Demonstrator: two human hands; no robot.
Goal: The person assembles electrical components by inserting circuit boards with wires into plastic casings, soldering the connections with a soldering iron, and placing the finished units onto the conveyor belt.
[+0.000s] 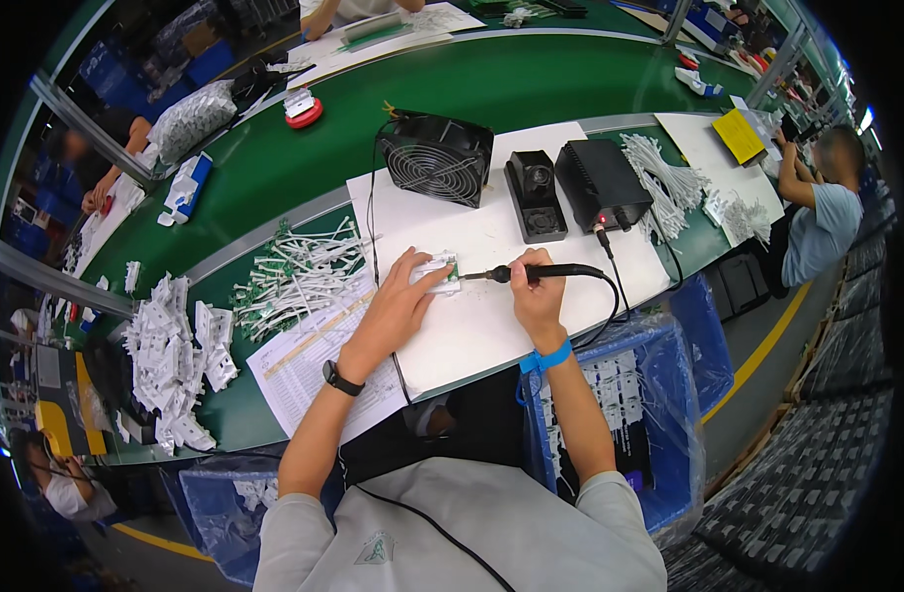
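My left hand point(397, 299) holds a small white plastic housing point(448, 287) down on the white work board point(462, 345). A little green circuit board point(453, 268) shows at the housing's right end. In my right hand point(538, 296) is a soldering iron point(568, 270), gripped like a pen by its black handle. Its tip points left and reaches the green circuit board; whether it touches is too small to tell. The iron's black cord loops to a black soldering station point(603, 183). Left of that station stands a black iron holder point(536, 202).
A black fan point(437, 160) stands behind my hands. White wires with green boards point(299, 281) and heaped white housings point(166, 360) lie left, beside a printed sheet point(314, 370). White cables point(661, 183) lie right. A plastic-lined blue bin point(684, 434) sits below. Co-workers sit around the green conveyor point(580, 74).
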